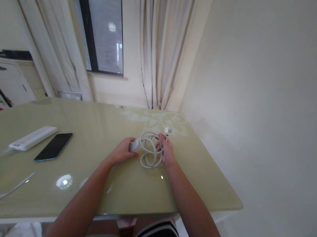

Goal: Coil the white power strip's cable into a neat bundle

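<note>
A small white socket block (135,145) with dark holes on its face is gripped in my left hand (123,151), thumb below and fingers behind. From it runs a pale cord (147,164), looped into a loose coil over the table. My right hand (167,151) closes around the right side of that coil. Above its fingers a white plug (168,131) sticks up, prongs pointing right. Some of the right fingers are hidden behind the loops.
On the glossy table (98,123) to the left lie a black phone (54,146) and a long white power strip (33,138). A white cable (3,195) trails over the front left edge. A bare wall (261,106) borders the right side; curtains (163,47) hang behind.
</note>
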The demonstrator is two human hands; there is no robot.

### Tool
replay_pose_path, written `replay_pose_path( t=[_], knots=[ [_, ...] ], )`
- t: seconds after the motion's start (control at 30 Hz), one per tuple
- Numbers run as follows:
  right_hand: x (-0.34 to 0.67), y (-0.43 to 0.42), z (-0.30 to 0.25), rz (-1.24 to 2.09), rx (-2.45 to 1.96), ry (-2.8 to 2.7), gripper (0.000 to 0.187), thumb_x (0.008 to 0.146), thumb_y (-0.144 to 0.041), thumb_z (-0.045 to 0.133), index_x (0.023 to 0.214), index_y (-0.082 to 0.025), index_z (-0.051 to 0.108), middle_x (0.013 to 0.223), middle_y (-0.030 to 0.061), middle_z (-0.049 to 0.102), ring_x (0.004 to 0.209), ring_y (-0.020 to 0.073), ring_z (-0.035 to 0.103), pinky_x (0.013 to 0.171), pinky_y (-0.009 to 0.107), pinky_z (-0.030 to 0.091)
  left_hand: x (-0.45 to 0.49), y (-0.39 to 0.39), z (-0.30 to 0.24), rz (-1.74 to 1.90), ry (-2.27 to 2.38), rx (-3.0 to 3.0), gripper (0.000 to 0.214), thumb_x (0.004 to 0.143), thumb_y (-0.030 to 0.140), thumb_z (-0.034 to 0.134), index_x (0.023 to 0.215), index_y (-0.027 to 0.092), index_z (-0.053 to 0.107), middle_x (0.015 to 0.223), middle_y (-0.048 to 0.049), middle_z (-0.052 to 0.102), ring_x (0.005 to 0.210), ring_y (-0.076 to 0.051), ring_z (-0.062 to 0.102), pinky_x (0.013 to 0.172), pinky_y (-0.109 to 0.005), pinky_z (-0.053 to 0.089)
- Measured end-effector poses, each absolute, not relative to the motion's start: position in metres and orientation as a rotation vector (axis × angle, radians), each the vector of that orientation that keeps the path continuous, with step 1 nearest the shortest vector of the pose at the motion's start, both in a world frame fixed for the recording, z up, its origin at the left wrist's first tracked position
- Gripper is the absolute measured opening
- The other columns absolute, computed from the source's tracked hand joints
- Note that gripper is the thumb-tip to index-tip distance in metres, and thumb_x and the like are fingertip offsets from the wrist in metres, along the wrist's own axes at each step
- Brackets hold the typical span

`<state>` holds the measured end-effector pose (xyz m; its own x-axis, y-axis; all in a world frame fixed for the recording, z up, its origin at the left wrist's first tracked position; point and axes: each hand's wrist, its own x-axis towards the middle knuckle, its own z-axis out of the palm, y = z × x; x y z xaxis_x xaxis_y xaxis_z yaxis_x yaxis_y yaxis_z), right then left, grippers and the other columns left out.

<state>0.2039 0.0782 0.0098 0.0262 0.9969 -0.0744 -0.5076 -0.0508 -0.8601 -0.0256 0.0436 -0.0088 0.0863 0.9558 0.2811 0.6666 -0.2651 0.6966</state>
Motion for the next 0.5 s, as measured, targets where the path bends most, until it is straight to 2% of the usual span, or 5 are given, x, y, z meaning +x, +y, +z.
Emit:
replay_pose_path(
  t=[0.07, 0.17, 0.33, 0.4, 0.5],
  knots=[
    [0.205, 0.079, 0.011, 1.43, -0.896, -0.714, 0.044, 0.064, -0.041, 0.088, 0.095, -0.018, 0.067, 0.083, 0.0021, 0.076, 0.049, 0.0081, 0.054, 0.042, 0.02, 0.044, -0.026, 0.041, -0.008, 0.92, 1.634, 2.012, 0.057, 0.068, 0.038, 0.083, 0.118, 0.017, 0.066, 0.114, -0.0133, 0.071, 0.107, -0.033, 0.067, 0.097, -0.046, 0.053],
    [0.205, 0.079, 0.011, 1.412, -0.948, -0.712, 0.041, 0.064, -0.042, 0.087, 0.089, -0.017, 0.067, 0.078, 0.0017, 0.074, 0.049, 0.0079, 0.053, 0.043, 0.02, 0.043, -0.015, 0.036, -0.005, 0.998, 1.667, 2.075, 0.055, 0.076, 0.037, 0.079, 0.127, 0.019, 0.064, 0.12, -0.0132, 0.069, 0.11, -0.031, 0.066, 0.097, -0.044, 0.052],
    [0.197, 0.077, 0.006, 1.347, -0.966, -0.865, 0.05, 0.063, -0.05, 0.085, 0.096, -0.016, 0.069, 0.076, 0.0019, 0.074, 0.051, 0.0101, 0.055, 0.046, 0.022, 0.045, 0.009, 0.032, -0.006, 1.238, 1.527, 2.02, 0.047, 0.082, 0.036, 0.074, 0.126, 0.022, 0.063, 0.121, -0.0109, 0.066, 0.107, -0.027, 0.067, 0.095, -0.041, 0.054],
    [0.194, 0.076, 0.003, 1.327, -0.949, -0.896, 0.051, 0.063, -0.051, 0.084, 0.097, -0.016, 0.069, 0.077, 0.0026, 0.074, 0.052, 0.0106, 0.056, 0.048, 0.022, 0.045, 0.014, 0.032, -0.008, 1.37, 1.392, 1.888, 0.06, 0.08, 0.036, 0.075, 0.135, 0.02, 0.055, 0.123, -0.0122, 0.065, 0.104, -0.025, 0.068, 0.093, -0.041, 0.056],
    [0.19, 0.075, 0.001, 1.291, -0.946, -0.935, 0.049, 0.067, -0.051, 0.082, 0.098, -0.016, 0.069, 0.08, 0.0036, 0.075, 0.054, 0.0105, 0.057, 0.051, 0.022, 0.045, 0.018, 0.03, -0.008, 1.444, 1.141, 1.786, 0.094, 0.08, 0.035, 0.075, 0.158, 0.02, 0.026, 0.136, -0.0158, 0.059, 0.104, -0.023, 0.068, 0.095, -0.041, 0.057]
  ],
)
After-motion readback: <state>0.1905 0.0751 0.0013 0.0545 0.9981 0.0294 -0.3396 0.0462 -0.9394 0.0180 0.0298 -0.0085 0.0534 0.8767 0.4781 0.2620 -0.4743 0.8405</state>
